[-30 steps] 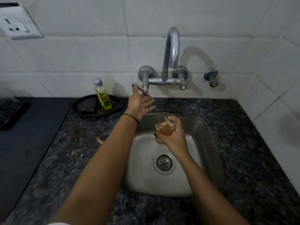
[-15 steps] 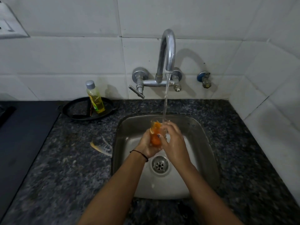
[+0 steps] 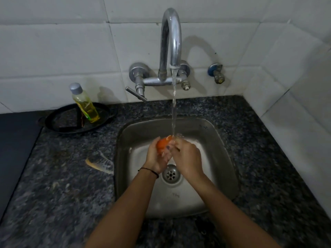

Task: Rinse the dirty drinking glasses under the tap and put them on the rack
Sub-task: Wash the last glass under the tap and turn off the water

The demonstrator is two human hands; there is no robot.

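Both hands are kept at the centre of the frame, over the sink (image 3: 223, 140), so that the runoff falls into the basin and not onto the counter (image 3: 71, 176). A drinking glass (image 3: 162, 143), orange with residue, is cupped from the left by the left hand (image 3: 155, 156), whose fingers are curled round its side; it is closed upon from the right by the right hand (image 3: 188, 158), whose fingers are wrapped over its rim side. The glass is held directly under the stream (image 3: 173, 113) that drops from the tap (image 3: 171, 42) at upper centre, so that the water lands at its mouth. A two-handed hold is judged to be used so that the wet glass can be turned and rubbed without slipping. Rinsing is judged to be only begun, since the orange colour is strong. No rack is visible. A bottle of yellow liquid (image 3: 84, 102) is stood in a dark pan (image 3: 53, 122) at left, well apart from the sink.
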